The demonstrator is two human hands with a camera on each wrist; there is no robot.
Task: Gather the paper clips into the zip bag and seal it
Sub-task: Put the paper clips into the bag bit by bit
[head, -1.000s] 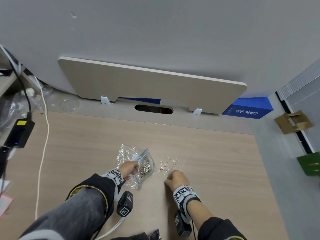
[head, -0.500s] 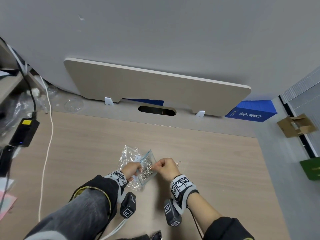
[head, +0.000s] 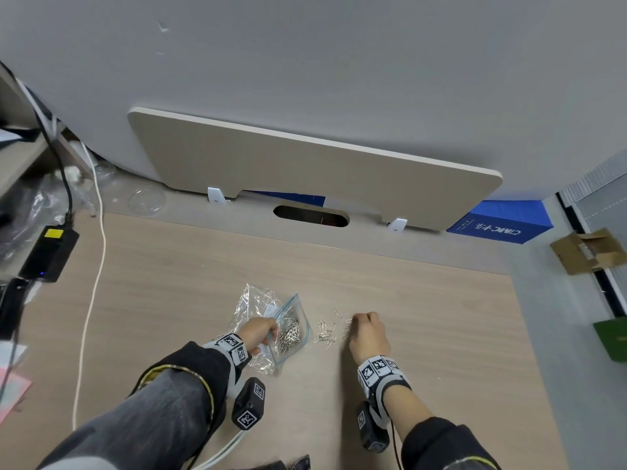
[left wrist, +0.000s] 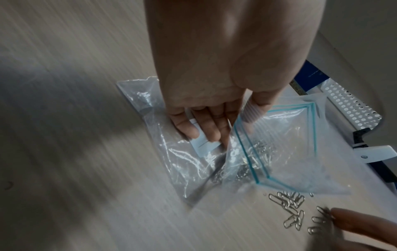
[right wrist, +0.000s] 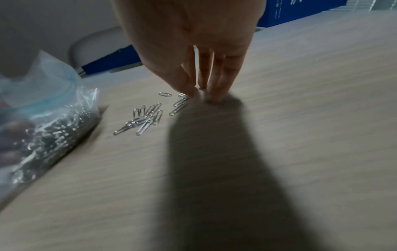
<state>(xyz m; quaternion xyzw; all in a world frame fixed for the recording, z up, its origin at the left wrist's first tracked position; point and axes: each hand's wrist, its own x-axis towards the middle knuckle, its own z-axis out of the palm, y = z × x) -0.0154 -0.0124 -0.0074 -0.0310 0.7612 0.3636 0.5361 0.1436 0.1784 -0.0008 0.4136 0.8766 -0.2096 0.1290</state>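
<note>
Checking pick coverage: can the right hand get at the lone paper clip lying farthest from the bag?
Probably yes. The right hand has its fingertips down beside the loose clips, and the lone paper clip lies on bare desk just beyond, nothing between them.

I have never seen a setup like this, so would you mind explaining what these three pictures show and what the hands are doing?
There is no machine: a person works with two bare hands, wearing a camera on the head and one on each wrist. The wide picture is the head view, looking down at a wooden desk. The other two look along each hand. The left hand holds a clear zip bag with a blue seal strip, its mouth open; its grip pinches the rim, and many paper clips already lie inside. A crumpled clear wrapper lies under it. The right hand reaches its fingertips down to the loose paper clips on the desk; whether it has one yet, I cannot tell.
</note>
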